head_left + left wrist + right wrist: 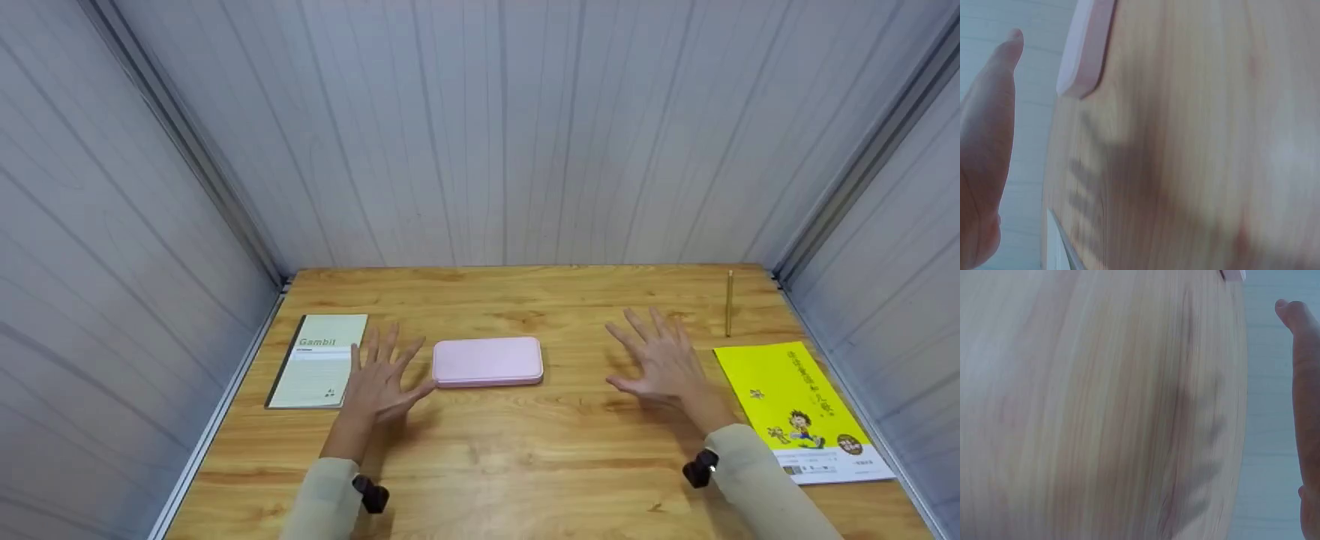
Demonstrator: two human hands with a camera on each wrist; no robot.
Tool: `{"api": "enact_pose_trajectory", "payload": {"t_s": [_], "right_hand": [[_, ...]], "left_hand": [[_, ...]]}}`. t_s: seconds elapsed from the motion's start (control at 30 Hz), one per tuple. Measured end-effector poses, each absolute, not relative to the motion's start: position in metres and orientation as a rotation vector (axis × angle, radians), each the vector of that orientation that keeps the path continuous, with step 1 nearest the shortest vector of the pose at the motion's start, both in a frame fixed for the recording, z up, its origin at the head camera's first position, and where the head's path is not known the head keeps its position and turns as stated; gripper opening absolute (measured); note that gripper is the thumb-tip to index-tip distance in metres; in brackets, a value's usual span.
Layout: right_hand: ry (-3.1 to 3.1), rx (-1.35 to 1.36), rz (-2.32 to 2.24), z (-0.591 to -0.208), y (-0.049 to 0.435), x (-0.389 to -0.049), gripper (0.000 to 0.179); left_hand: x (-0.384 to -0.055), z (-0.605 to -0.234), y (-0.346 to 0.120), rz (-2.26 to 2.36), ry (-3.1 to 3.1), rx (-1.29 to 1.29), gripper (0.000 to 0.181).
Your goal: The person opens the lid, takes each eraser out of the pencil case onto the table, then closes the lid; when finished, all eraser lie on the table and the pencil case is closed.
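A pink rectangular case (487, 361) with rounded corners lies flat near the middle of the wooden table. My left hand (381, 384) hovers palm down between this case and a pale notebook (319, 367) marked "Gambit", its fingers spread wide and nothing held. In the left wrist view the case (1082, 50) shows its rounded end beyond the thumb, and the hand's shadow falls on the wood. Right of the case, my right hand (664, 364) is also raised above the table with spread fingers and holds nothing. Only a corner of the case appears in the right wrist view.
A yellow booklet (787, 390) with a cartoon figure lies at the right edge of the table (510, 465). Behind it is a slim gold-coloured pencil-like stick (729, 304). Pale panel walls (480, 135) enclose the table at the back and both sides.
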State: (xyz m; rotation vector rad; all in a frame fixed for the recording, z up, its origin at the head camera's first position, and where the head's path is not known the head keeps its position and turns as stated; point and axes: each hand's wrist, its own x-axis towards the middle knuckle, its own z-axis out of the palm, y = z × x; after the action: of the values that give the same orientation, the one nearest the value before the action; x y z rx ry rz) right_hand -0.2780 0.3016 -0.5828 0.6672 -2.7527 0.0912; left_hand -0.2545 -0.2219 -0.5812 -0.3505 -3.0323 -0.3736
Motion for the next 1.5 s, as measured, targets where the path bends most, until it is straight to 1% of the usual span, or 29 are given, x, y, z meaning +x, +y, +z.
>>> {"api": "enact_pose_trajectory", "payload": {"t_s": [0.17,0.4,0.77,0.97,1.2,1.5], "right_hand": [[-2.729,0.743,0.135,-0.579,0.275,-0.284,0.095],[-2.683,0.857,0.246,-0.574,0.244,-0.291,0.097],[-2.681,0.952,0.451,-0.568,0.200,-0.293,0.099],[-2.702,1.002,0.560,-0.567,0.181,-0.292,0.096],[-2.652,1.049,0.603,-0.570,0.159,-0.294,0.094],[-2.636,1.078,0.710,-0.588,0.143,-0.297,0.089]], "left_hand": [[-0.262,-0.581,-0.210,-0.482,-3.042,-0.395,0.094],[-0.272,-0.594,-0.204,-0.861,-2.983,-0.473,0.102],[-0.278,-0.628,-0.194,-1.244,-2.817,-0.340,0.109],[-0.275,-0.637,-0.190,-1.390,-2.820,-0.182,0.098],[-0.275,-0.639,-0.188,-1.460,-2.777,-0.127,0.087],[-0.273,-0.637,-0.187,-1.510,-2.755,-0.083,0.084]]}}
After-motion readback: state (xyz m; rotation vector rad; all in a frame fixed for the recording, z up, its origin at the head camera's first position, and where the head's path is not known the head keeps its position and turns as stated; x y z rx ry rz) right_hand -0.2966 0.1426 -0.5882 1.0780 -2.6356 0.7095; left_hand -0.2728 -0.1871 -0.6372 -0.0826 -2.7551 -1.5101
